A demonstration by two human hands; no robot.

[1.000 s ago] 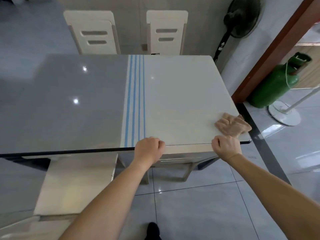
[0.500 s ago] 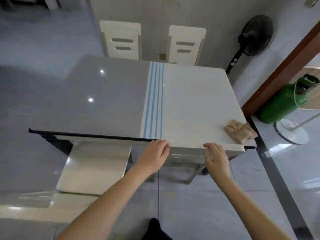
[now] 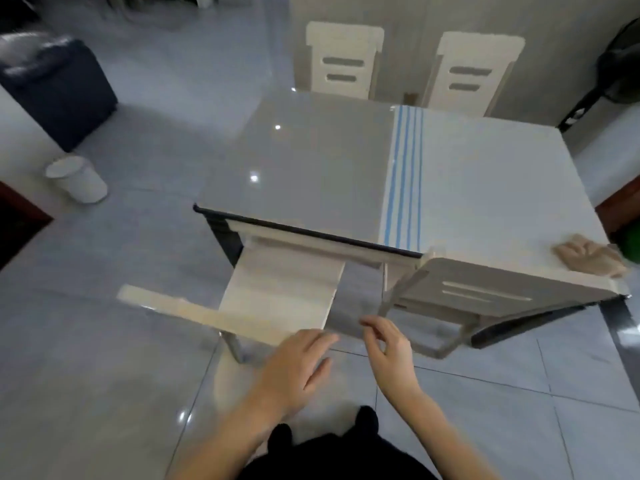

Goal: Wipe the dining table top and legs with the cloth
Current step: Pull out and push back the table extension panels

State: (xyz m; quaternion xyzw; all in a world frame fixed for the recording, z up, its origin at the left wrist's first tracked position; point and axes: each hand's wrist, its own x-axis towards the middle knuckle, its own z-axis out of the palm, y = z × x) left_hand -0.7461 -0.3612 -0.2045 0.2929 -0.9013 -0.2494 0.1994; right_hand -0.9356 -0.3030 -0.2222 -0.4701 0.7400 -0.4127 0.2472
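Your 2 hands are both off the worktop point(image 3: 311, 161) and hang low in front of it, above the tiled floor point(image 3: 104, 358). Your left hand point(image 3: 294, 372) is spread, fingers straight and pointing forward, holding nothing. Its fingertips lie right at the end of the backrest of the near left chair point(image 3: 277, 296), but motion blur hides whether they touch it. Your right hand point(image 3: 389, 348) is relaxed, fingers loosely bent with thumb and forefinger close together, and it also holds nothing. It sits just below the corner of the near right chair point(image 3: 485, 289), apart from it.

The cloth point(image 3: 588, 259) (tan and crumpled) lies on the white half of the worktop, at the near right corner close to the edge and well apart from both hands. Blue stripes point(image 3: 403, 181) divide that white half from the glossy grey half on the left.

The near left chair stands partly out from under the worktop, while the near right one is tucked in, its backrest against the edge. 2 more chairs point(image 3: 343, 60) stand along the far side. A white bin point(image 3: 76, 180) stands on the floor off to the left.
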